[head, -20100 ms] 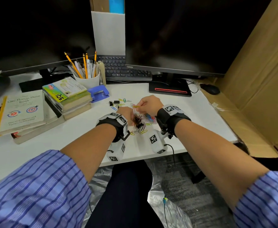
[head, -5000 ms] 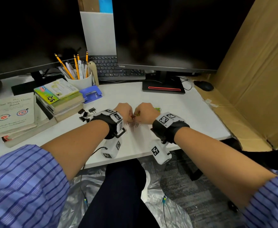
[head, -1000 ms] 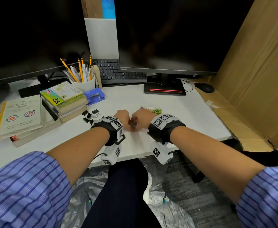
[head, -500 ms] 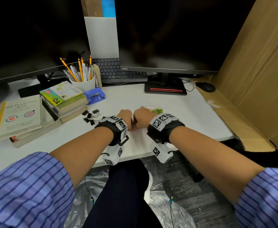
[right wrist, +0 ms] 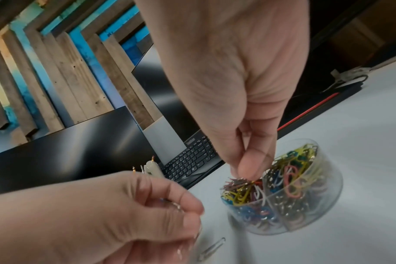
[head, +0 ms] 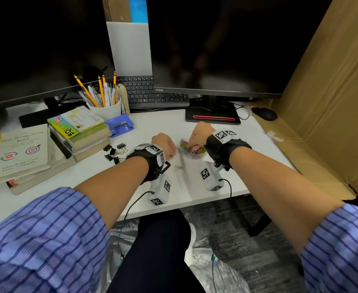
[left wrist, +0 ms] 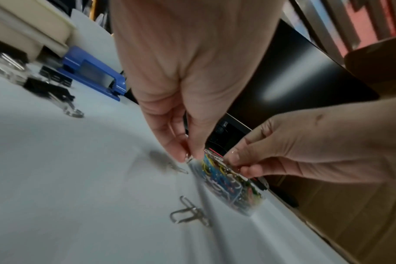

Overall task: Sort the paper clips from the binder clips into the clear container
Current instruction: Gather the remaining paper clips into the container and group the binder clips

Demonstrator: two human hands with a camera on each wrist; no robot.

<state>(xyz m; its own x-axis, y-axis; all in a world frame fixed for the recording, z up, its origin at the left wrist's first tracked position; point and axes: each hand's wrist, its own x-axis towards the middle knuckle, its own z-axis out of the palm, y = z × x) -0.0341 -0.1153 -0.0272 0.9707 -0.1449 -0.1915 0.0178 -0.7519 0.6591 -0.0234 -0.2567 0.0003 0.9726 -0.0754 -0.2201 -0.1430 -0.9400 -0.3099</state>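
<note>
Two hands work at the middle of the head view. We see the right hand (right wrist: 244, 100) with fingertips (right wrist: 246, 166) pinched on a small bunch of paper clips (right wrist: 240, 181), lowered into the clear container (right wrist: 323, 201), a round tub with dividers, already heaped with coloured clips. Just left of it, our left hand (left wrist: 192, 75) pinches one silver clip (left wrist: 188, 159) at the tub's rim. Loose silver clips (left wrist: 189, 213) lie on the white desk (head: 248, 149) in the lower centre of the left wrist view. Black binder clips (head: 115, 152) sit grouped left of the left wrist, beside the stacked books (head: 85, 134).
</note>
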